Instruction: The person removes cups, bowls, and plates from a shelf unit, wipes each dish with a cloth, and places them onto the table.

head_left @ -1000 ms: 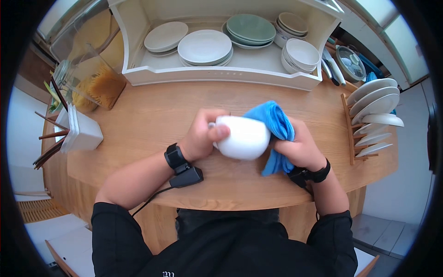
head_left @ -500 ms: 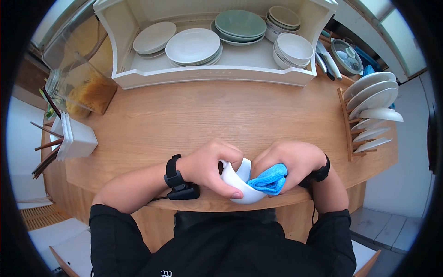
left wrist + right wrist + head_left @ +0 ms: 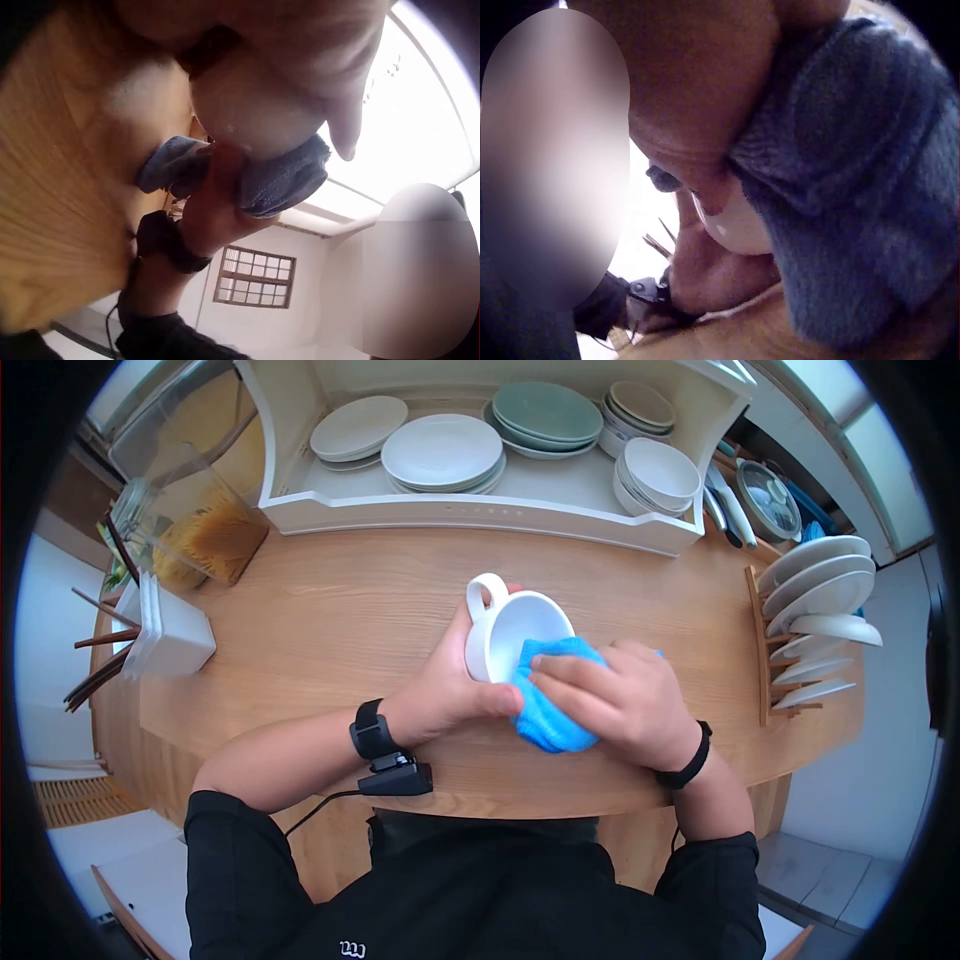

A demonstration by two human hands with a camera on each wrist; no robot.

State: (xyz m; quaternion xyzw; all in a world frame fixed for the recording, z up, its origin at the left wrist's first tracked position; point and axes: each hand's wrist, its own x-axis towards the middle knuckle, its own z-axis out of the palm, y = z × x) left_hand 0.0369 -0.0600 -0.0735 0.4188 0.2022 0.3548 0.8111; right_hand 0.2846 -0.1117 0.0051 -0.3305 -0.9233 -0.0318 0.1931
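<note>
A white mug (image 3: 487,645) is tilted over the wooden table, its mouth turned up and to the right and its handle at the far left. My left hand (image 3: 440,688) holds it from the left side, thumb near the rim. In my right hand (image 3: 632,698) is a bunched blue cloth (image 3: 552,718), pressed over the near right rim and partly inside the mug. The left wrist view has the mug's underside (image 3: 251,105) with the cloth (image 3: 289,180) beyond it. Cloth folds (image 3: 855,187) fill much of the right wrist view, hiding part of the mug (image 3: 739,225).
A white shelf (image 3: 460,512) at the back holds stacked plates (image 3: 443,448) and bowls (image 3: 660,468). On the right stands a wooden rack (image 3: 757,650) of dishes; knives (image 3: 730,505) lie behind it. A white holder (image 3: 178,628) with chopsticks and a clear pasta container (image 3: 215,540) are at left.
The mug moved down toward the table's front edge, then back up and away from the body. Its mouth now faces the head camera, and the right hand with the cloth followed it.
</note>
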